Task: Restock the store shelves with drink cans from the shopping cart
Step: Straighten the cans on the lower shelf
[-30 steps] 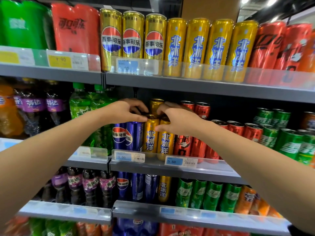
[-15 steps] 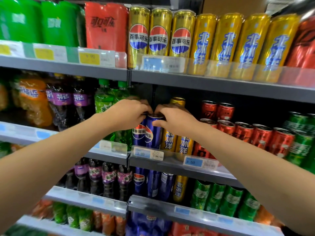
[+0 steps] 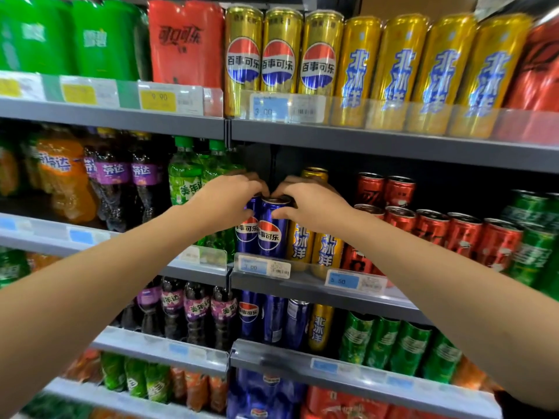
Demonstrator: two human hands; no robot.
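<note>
Two blue Pepsi cans [image 3: 273,234] stand at the front of the middle shelf [image 3: 317,285]. My left hand [image 3: 225,201] curls over the top of the left blue can. My right hand [image 3: 313,207] grips the top of the right blue can, thumb on its front and fingers behind. Beside them to the right stand gold cans [image 3: 328,249] with blue lettering, then red cola cans [image 3: 462,234]. Both forearms reach in from the bottom corners. The shopping cart is out of view.
The top shelf holds tall gold cans [image 3: 357,65], green and red packs [image 3: 184,43]. Bottles [image 3: 112,176] fill the middle shelf's left bay. Green cans [image 3: 532,255] sit at the far right. Lower shelves carry more bottles and cans [image 3: 384,343]. Price tags [image 3: 263,267] line the shelf rims.
The view has swung left across the shelves. Both hands moved from the tops of the gold cans to the tops of the blue Pepsi cans and stay there.
</note>
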